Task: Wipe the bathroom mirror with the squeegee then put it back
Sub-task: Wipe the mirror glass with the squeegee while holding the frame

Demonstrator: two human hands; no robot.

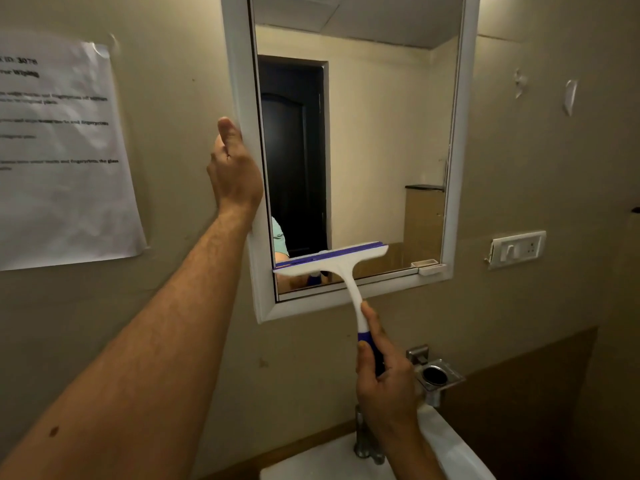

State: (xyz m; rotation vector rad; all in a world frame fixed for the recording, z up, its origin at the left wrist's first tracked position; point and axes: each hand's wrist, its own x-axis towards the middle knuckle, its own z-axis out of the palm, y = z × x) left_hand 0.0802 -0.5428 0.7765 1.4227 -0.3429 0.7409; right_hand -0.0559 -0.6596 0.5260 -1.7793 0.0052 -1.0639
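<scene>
The right hand (384, 382) grips the blue handle of the squeegee (341, 268), whose blade lies across the bottom of the mirror (363, 150), apparently touching the glass. The left hand (235, 171) holds the mirror's left frame edge, fingers curled behind it.

Both forearms are bare, no sleeves in view. The left forearm (138, 341) carries a small dark mole.

right hand (384, 382) grips squeegee (341, 268) | blade low on mirror (374, 150) | left hand (233, 171) holds frame
</scene>
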